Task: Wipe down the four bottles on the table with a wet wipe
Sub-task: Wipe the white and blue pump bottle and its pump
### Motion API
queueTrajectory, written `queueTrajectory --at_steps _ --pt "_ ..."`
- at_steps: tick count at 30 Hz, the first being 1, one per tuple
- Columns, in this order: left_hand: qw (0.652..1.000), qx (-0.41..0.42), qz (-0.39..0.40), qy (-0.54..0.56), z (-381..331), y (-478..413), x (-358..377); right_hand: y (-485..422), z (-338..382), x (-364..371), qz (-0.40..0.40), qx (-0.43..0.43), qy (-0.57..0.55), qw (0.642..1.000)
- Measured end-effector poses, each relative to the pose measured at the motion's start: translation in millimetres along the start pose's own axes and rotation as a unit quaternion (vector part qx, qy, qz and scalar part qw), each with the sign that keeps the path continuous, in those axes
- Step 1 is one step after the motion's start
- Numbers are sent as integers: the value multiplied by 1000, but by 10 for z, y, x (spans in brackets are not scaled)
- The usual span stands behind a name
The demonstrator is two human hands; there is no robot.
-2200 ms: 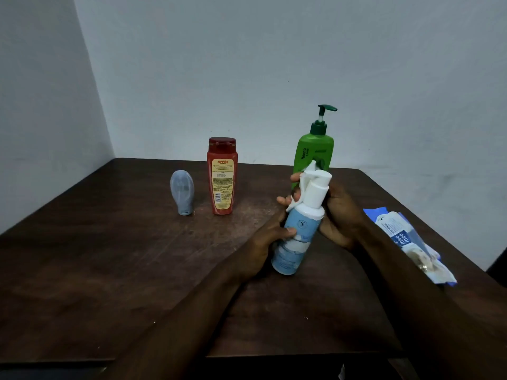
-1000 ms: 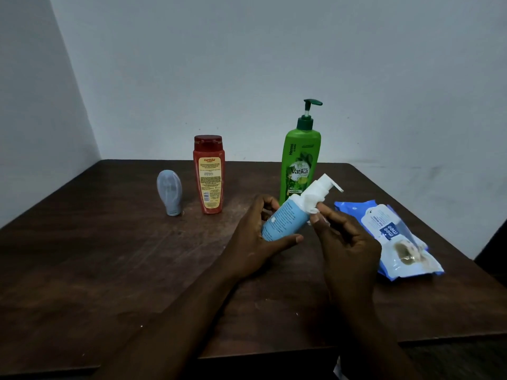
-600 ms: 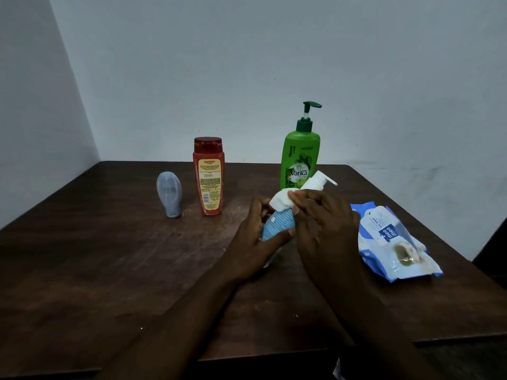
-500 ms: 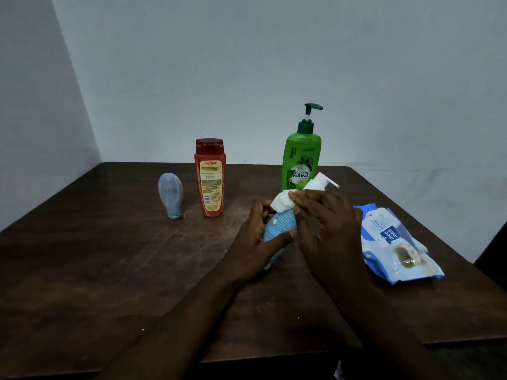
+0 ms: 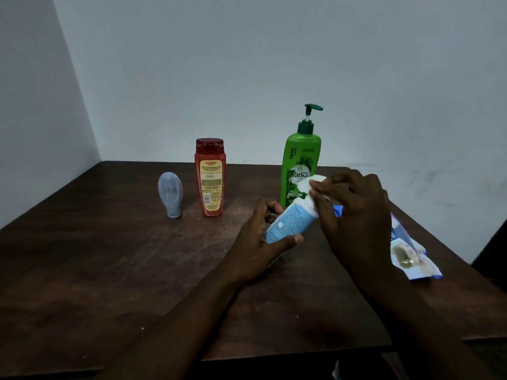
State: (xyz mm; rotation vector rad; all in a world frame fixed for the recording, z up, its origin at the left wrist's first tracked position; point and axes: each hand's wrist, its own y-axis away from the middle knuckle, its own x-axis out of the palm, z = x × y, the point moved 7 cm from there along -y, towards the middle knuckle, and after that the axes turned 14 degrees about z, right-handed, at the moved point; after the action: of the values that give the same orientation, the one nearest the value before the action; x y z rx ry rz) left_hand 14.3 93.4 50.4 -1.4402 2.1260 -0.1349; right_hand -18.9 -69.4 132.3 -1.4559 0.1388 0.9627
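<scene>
Head view, step: wiping the blue bottle (image 5: 290,224), one of the four; the work is at its pump end (the label below lies bare of the cloth).
Blue bottle: held off the table (image 5: 109,270), tilted, base low toward the person's left and top up to the right, in front of the green pump bottle (image 5: 300,165).
Wet wipe (image 5: 310,185): a white wad bunched over the bottle's top.
Left hand (image 5: 258,242): wrapped round the lower body, thumb across the front, fingers curled behind.
Right hand (image 5: 354,215): its back to the camera, fingers bent, pinching the wipe against the pump head; the hands are close, joined only by the bottle.
Next move, by my judgement: draw the wipe down the body while the left hand turns the bottle, gripping firmly since wet plastic may slip.
Others: the red bottle (image 5: 210,179) and small grey bottle (image 5: 170,193) stand just beside each other, well to the left (wiped or not, I cannot tell).
Wipes pack (image 5: 411,256): lying flat at the right, partly hidden by the right wrist.
</scene>
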Motion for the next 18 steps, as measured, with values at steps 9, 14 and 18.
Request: queueTrajectory --at_steps 9,14,18 --pt "1000 3 -9 7 -19 5 -8 -41 127 19 103 -65 162 979" --pt "1000 2 -5 18 -16 5 5 -250 -184 -142 99 -7 97 990" --pt "1000 2 -1 17 -7 6 6 -266 -440 -72 170 120 -220 953"
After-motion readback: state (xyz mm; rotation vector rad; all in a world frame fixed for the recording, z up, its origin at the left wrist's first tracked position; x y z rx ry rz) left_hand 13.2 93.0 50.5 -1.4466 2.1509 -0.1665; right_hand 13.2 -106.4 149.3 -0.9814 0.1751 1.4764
